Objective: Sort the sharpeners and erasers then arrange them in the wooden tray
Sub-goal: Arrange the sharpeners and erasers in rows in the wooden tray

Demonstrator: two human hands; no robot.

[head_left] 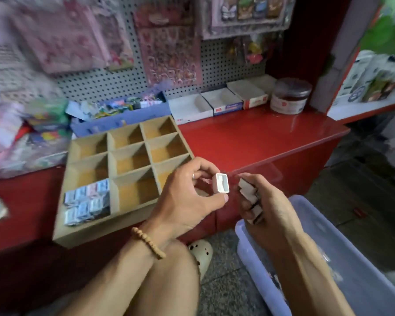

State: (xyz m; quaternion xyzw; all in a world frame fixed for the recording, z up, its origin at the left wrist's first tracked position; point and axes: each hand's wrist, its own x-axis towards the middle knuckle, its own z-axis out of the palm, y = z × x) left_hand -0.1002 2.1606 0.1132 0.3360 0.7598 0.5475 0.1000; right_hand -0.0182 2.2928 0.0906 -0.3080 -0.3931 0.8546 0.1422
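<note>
A wooden tray point(114, 210) with nine compartments lies on the red counter. Its near-left compartment holds several wrapped blue and white erasers point(86, 200); the other compartments look bare. My left hand point(187, 199) pinches a small white rectangular sharpener point(222, 183) between thumb and fingers, just right of the tray's near-right corner. My right hand point(267, 208) grips a stack of several small white pieces point(249, 195) close beside it; whether they are sharpeners or erasers I cannot tell.
A pale blue plastic bin point(360, 265) sits under my right forearm. The red counter point(260, 137) carries white cardboard boxes point(219, 102), a jar point(290, 95) and a blue box of mixed stationery point(119, 110). A pegboard with packets hangs behind. My knees are below.
</note>
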